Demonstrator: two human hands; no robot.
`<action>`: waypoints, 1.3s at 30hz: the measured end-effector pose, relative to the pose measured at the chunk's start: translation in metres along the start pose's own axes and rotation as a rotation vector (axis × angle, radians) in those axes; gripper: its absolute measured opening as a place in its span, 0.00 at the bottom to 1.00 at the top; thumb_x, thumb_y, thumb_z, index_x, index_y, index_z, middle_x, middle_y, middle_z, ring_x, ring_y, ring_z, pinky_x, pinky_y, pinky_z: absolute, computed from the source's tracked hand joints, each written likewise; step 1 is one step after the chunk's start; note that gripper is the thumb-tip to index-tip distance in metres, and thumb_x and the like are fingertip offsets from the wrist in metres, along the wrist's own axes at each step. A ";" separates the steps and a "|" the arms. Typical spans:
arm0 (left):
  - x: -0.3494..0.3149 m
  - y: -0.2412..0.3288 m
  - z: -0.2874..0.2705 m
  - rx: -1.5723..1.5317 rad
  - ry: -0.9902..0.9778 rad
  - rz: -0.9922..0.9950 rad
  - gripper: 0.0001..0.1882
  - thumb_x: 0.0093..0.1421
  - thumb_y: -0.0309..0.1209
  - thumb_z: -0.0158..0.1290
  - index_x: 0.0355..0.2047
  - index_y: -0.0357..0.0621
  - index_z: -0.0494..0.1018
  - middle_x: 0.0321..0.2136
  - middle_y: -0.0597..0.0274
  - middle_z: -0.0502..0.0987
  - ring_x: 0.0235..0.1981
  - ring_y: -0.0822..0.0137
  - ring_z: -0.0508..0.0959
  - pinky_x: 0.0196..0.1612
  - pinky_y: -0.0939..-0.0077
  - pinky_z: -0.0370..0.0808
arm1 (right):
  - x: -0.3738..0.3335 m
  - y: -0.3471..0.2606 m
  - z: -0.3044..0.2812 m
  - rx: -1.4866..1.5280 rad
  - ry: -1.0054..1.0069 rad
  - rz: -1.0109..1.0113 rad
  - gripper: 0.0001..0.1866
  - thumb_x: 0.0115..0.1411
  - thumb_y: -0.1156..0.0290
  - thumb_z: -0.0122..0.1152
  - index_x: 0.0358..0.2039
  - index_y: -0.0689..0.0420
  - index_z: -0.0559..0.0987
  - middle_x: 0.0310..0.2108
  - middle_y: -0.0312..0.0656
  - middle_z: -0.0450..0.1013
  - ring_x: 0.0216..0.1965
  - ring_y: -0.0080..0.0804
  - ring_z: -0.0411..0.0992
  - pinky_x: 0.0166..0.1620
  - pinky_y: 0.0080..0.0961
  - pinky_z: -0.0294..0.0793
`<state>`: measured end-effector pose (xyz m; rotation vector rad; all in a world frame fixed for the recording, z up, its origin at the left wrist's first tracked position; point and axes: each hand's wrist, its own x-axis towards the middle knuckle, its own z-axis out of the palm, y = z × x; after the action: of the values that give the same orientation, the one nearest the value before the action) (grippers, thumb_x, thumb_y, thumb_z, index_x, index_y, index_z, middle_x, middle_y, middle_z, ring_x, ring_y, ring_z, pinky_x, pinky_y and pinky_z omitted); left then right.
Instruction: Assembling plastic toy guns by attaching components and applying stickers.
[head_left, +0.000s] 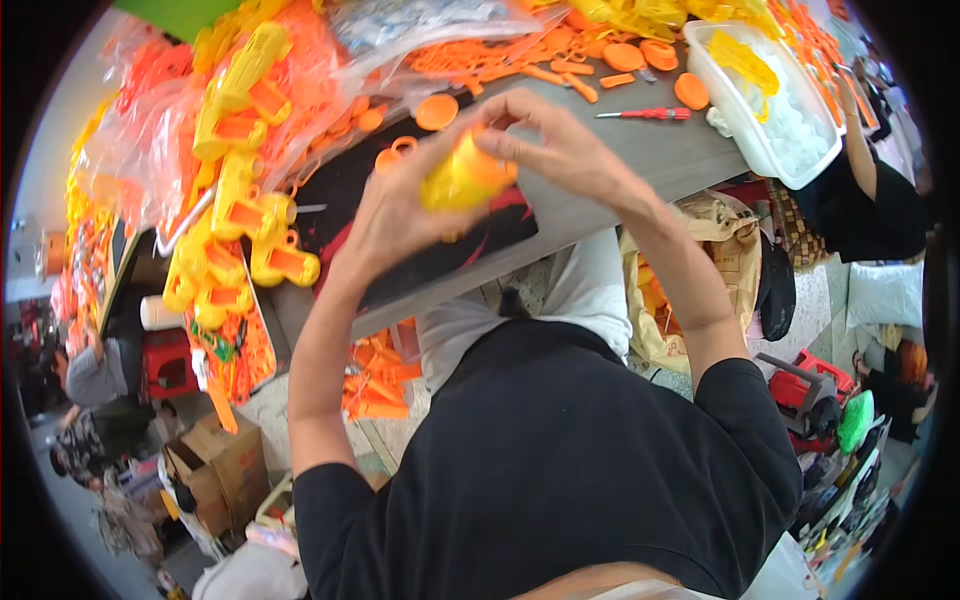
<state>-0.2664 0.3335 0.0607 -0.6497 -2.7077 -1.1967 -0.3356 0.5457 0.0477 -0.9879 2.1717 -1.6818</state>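
Above the table's near edge, my left hand (395,205) is wrapped around a yellow plastic piece (455,185), slightly blurred. Fitted against its upper right end is a rounded orange part (490,155). My right hand (560,150) closes its thumb and fingers on that orange part from the right. The palm side of my left hand is hidden. A dark cloth (400,275) with red marks lies under my hands. Just beyond them is a round orange disc (437,112). Right of my right hand lies a red-handled screwdriver (645,114).
Yellow plastic housings (245,215) are piled at the left. Clear bags (130,175) and loose orange parts (560,70) fill the far side. A white tub (805,165) with translucent pieces stands at the right. Below the table edge is a brown sack (730,270); other people are around.
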 end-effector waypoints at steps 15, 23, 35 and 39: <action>-0.022 0.004 0.009 0.064 -0.058 0.102 0.38 0.41 0.37 0.68 0.55 0.47 0.70 0.39 0.50 0.77 0.33 0.47 0.81 0.33 0.58 0.78 | 0.006 -0.018 0.048 0.176 0.042 -0.117 0.15 0.66 0.68 0.49 0.33 0.67 0.79 0.30 0.46 0.76 0.34 0.32 0.74 0.43 0.28 0.72; -0.097 -0.019 -0.024 -1.154 0.164 -0.465 0.39 0.64 0.45 0.50 0.69 0.45 0.48 0.58 0.49 0.66 0.57 0.56 0.72 0.62 0.55 0.67 | 0.061 0.097 -0.045 -1.104 0.492 0.141 0.14 0.56 0.59 0.64 0.37 0.54 0.82 0.40 0.40 0.78 0.46 0.40 0.71 0.51 0.41 0.65; -0.046 -0.015 0.016 -1.449 0.537 -0.329 0.31 0.66 0.52 0.45 0.59 0.41 0.64 0.46 0.56 0.73 0.50 0.60 0.74 0.60 0.61 0.66 | 0.044 0.076 -0.020 -0.558 0.572 0.076 0.11 0.58 0.62 0.66 0.37 0.54 0.81 0.34 0.34 0.77 0.38 0.30 0.70 0.49 0.31 0.62; -0.004 -0.015 0.039 -1.197 0.865 -0.211 0.28 0.72 0.50 0.34 0.65 0.46 0.57 0.60 0.58 0.66 0.58 0.63 0.69 0.62 0.60 0.65 | -0.003 -0.016 0.048 -0.310 0.585 -0.172 0.09 0.54 0.67 0.69 0.35 0.54 0.82 0.33 0.33 0.77 0.35 0.28 0.69 0.45 0.24 0.64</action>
<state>-0.2659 0.3518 0.0225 0.1470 -1.2033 -2.3705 -0.3015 0.5088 0.0461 -0.8427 2.8621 -1.9382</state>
